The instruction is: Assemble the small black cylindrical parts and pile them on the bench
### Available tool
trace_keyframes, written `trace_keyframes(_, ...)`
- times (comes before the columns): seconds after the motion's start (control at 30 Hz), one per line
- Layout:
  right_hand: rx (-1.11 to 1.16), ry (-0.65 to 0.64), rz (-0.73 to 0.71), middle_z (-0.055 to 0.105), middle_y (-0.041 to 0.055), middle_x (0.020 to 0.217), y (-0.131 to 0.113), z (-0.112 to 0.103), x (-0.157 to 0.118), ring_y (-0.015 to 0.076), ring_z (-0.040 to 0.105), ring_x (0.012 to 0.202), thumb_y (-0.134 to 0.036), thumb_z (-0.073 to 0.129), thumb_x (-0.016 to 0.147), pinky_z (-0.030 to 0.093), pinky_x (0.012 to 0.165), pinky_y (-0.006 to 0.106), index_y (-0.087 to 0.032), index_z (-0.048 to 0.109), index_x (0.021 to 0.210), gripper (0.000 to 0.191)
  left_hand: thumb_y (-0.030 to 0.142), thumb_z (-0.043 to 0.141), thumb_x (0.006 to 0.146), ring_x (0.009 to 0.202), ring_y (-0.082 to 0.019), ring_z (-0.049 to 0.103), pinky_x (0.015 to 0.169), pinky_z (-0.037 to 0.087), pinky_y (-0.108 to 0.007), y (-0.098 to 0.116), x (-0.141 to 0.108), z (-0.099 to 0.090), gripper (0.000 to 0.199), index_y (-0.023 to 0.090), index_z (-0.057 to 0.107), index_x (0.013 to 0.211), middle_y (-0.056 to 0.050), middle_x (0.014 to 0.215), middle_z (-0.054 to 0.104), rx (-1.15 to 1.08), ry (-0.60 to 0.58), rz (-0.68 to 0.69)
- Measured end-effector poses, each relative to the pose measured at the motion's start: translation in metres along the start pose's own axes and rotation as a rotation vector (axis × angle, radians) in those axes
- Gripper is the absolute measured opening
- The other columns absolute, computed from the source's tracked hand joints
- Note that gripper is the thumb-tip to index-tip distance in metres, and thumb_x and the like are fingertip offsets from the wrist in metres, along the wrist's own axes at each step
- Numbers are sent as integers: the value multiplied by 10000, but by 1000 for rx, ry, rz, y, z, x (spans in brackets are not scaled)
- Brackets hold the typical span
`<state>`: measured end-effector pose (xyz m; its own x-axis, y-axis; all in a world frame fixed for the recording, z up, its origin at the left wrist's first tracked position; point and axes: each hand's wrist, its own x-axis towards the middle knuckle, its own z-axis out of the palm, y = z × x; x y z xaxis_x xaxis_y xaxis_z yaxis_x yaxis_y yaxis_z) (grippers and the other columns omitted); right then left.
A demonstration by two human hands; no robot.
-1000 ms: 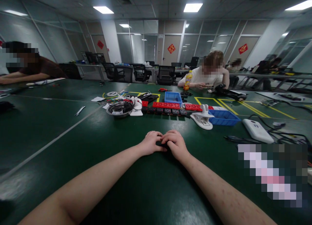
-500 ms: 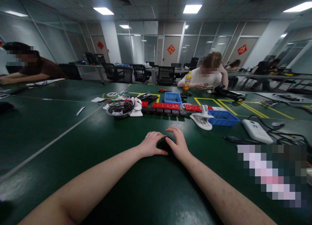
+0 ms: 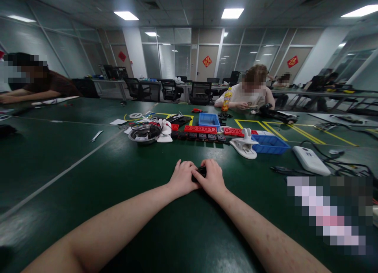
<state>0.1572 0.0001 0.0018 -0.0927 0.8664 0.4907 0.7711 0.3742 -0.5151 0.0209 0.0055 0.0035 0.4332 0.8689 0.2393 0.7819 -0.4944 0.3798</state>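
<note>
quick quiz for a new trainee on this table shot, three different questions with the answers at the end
1. True or false: the left hand and right hand are close together around a small black object.
2. How many blue trays are on the table?
3. Which of these is right beside the metal bowl?
a) the yellow bottle
b) the white stand
c) the red-handled tool

Key: 1. True. 2. Two. 3. b.
</note>
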Motion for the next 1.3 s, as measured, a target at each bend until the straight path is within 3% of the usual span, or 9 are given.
trace_keyframes(0.2, 40, -38, -61, 532, 46, 797, 1, -5, 2, 232, 481, 780, -363, 596, 716, 369, 715, 377, -199, 531, 761, 182, 389, 661, 646, 1023, -259, 491, 1031, 191, -541, -6, 2, 0, 349, 199, 590, 930, -55, 1015, 547, -36, -34, 20)
trace_keyframes(0.3, 108, -83, -136, 563, 37, 819, 3, -9, 3, 222, 500, 814, -258, 592, 687, 379, 748, 367, -202, 565, 782, 113, 405, 664, 647, 1042, -262, 481, 1008, 255, -511, -12, 5, 1, 391, 206, 591, 976, -59, 1061, 537, -60, -58, 32)
trace_keyframes(0.47, 226, -122, -236, 607, 0, 777, 4, -9, 3, 196, 529, 822, -105, 506, 596, 381, 811, 358, -210, 571, 721, 175, 405, 687, 632, 1053, -263, 471, 983, 311, -445, -18, 8, 1, 421, 201, 598, 989, -59, 1086, 535, -78, -92, 49)
trace_keyframes(0.67, 285, -126, -270, 635, -5, 761, 4, -8, 2, 199, 554, 829, -123, 475, 621, 309, 924, 431, -217, 581, 628, 141, 421, 668, 656, 1093, -277, 440, 997, 273, -480, -17, 7, 2, 389, 214, 600, 979, -60, 1112, 526, -74, -109, 75)
trace_keyframes(0.8, 279, -91, -266, 622, 24, 969, 4, -10, 0, 220, 527, 954, -200, 489, 704, 260, 967, 455, -233, 627, 784, 162, 437, 661, 657, 1126, -291, 419, 1004, 251, -515, -15, 5, 1, 527, 237, 521, 1123, -68, 1186, 485, -78, -99, 87)
trace_keyframes(0.93, 246, -17, -202, 574, 82, 995, 6, -9, -1, 237, 504, 952, -360, 484, 782, 359, 867, 416, -189, 565, 972, 269, 500, 677, 618, 1178, -296, 379, 1020, 250, -492, -11, 3, -1, 644, 227, 471, 1164, -78, 1261, 433, -83, -72, 85)
trace_keyframes(1.1, 171, 23, -94, 549, 75, 846, 10, -2, 0, 233, 498, 800, -436, 537, 755, 401, 724, 381, -157, 524, 892, 311, 511, 695, 586, 1197, -306, 356, 1031, 205, -523, -6, 1, 1, 711, 190, 443, 1168, -114, 1269, 416, -78, -26, 46)
trace_keyframes(1.3, 109, -11, -61, 523, 32, 759, 6, 0, 2, 206, 486, 736, -382, 624, 717, 390, 657, 329, -182, 525, 747, 225, 387, 681, 645, 1060, -260, 462, 1001, 279, -459, -6, 3, 1, 467, 181, 536, 1038, -77, 1074, 519, -88, -19, 62)
